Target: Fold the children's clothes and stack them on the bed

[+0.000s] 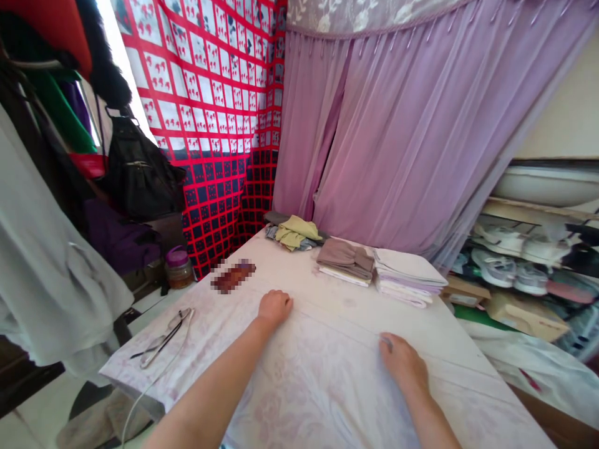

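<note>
A pale cloth with a faint lilac floral pattern (304, 380) lies spread over the table-like surface in front of me. My left hand (276, 307) is closed at its upper left, fingers curled down against the fabric. On the right side, my right hand (403, 360) is also closed, its thumb and fingers pressed to the cloth. A straight line in the fabric runs between the two hands. Beyond them sit a folded brown garment (345, 259) on white cloth and a stack of folded white and lilac cloths (407, 274).
Eyeglasses (163, 337) and a white cable (175, 355) lie at the left edge, near a blurred reddish-brown object (233, 276). Rumpled yellow-green and grey clothes (297, 232) are at the far corner. Clothes and a black bag (140, 168) hang left; a shoe rack (510, 249) stands right.
</note>
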The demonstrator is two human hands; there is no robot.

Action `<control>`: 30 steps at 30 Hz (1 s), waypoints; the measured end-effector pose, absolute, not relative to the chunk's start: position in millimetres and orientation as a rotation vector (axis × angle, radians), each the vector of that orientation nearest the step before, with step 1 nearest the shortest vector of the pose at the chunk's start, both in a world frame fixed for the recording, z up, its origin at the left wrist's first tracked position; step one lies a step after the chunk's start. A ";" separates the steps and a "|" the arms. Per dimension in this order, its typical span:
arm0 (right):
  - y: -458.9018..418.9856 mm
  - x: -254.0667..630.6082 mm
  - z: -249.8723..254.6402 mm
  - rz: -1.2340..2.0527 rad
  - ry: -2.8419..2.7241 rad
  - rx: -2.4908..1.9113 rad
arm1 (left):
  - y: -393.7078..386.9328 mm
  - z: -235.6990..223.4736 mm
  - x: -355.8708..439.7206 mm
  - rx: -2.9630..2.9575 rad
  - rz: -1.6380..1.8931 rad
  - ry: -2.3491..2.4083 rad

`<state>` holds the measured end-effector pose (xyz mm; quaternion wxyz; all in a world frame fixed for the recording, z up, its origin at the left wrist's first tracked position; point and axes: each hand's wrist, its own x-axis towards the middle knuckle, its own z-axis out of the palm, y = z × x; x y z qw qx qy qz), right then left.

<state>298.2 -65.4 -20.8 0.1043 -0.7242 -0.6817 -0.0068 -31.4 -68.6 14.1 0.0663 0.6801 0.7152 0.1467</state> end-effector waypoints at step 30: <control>88.9 220.6 -25.7 1.767 -0.128 -0.652 | 2.2 2.0 -97.9 0.999 0.540 1.434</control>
